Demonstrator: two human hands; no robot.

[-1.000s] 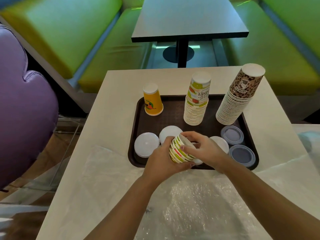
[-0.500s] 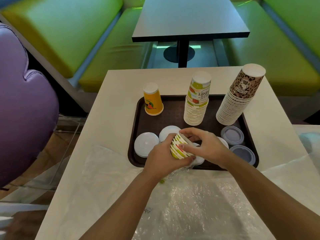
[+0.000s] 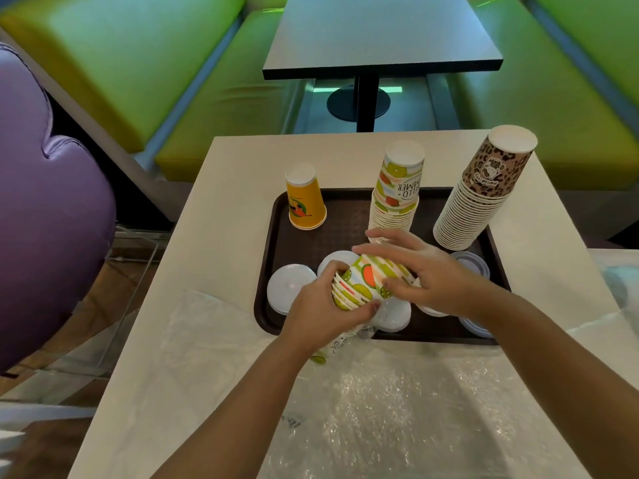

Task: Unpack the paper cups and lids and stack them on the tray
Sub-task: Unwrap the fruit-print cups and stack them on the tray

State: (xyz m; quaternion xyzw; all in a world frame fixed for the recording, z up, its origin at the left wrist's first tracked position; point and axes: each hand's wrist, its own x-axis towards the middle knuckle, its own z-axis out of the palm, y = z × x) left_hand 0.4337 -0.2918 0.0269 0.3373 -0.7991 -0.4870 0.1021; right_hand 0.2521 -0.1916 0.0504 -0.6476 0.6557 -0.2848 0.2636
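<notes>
In the head view, both hands are working over the near middle of the brown tray (image 3: 273, 257), which is lying on a pale table (image 3: 214, 188). The left hand (image 3: 321, 312) is gripping the rim end of a short nested bundle of fruit-print cups (image 3: 366, 283), held on its side, probably to brace it; the right hand (image 3: 428, 274) is closing thumb and fingers on the bundle's far end with the other fingers spread, seemingly to draw a cup off or turn the bundle upright. The bundle is showing green stripes, lime slices and an orange-red wedge, with white rims packed tight. It is being held just above white lids (image 3: 290, 288) on the tray's near part, likely because its matching stack (image 3: 397, 198) is standing directly beyond it. An orange cup (image 3: 304, 202) is standing upside down at the far left, a leopard-print stack (image 3: 477, 198) is leaning at the far right, and greyish lids (image 3: 472, 266) are lying at the right. Clear plastic wrapping (image 3: 397, 409) is covering the near table.
</notes>
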